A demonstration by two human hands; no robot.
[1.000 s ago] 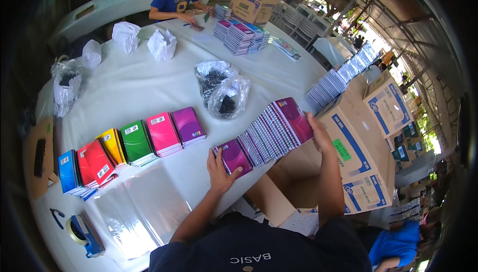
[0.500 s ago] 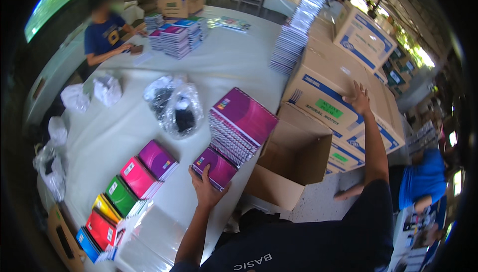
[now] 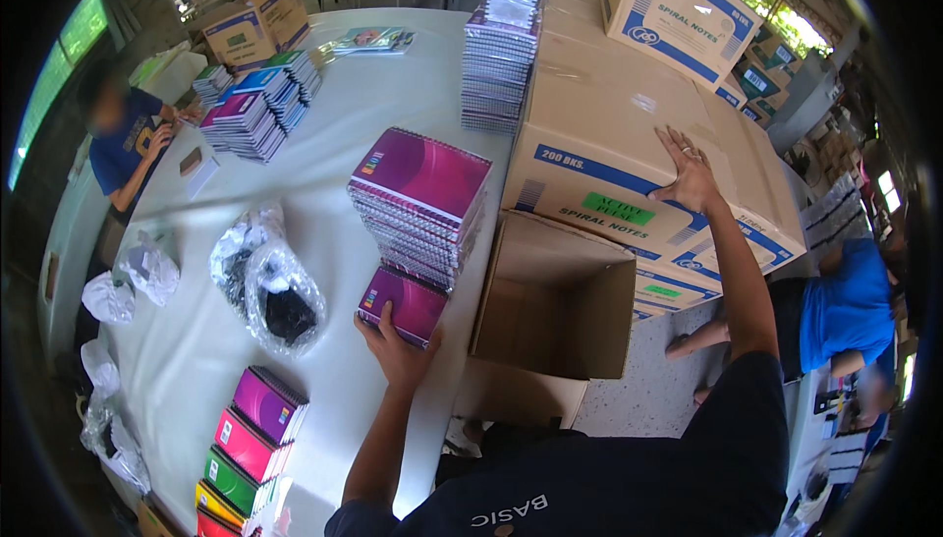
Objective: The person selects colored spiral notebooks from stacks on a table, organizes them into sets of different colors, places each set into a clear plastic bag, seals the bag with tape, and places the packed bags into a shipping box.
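Note:
My left hand (image 3: 399, 348) grips the near edge of a low stack of purple spiral notebooks (image 3: 417, 303), one finger on the top cover and the others at its side. Right behind it rises a taller stack of purple spiral notebooks (image 3: 424, 175). My right hand (image 3: 691, 175) rests with spread fingers on the top of a big closed cardboard carton (image 3: 589, 105), near its front edge; it holds nothing. Between my body and that carton, beside the table, stands an open cardboard box (image 3: 562, 282) with its flaps up; its visible inside is bare.
The white-covered table (image 3: 344, 390) also bears clear plastic wrap (image 3: 270, 282), a row of coloured notebooks (image 3: 257, 404), a tall notebook pile (image 3: 496, 70) and smaller stacks (image 3: 246, 124). A person (image 3: 128, 144) sits across the table. Another person in blue (image 3: 840, 301) is at the right.
My view has turned, so the table things sit further left. My left hand stays on the low notebook stack, and my right hand stays on the carton.

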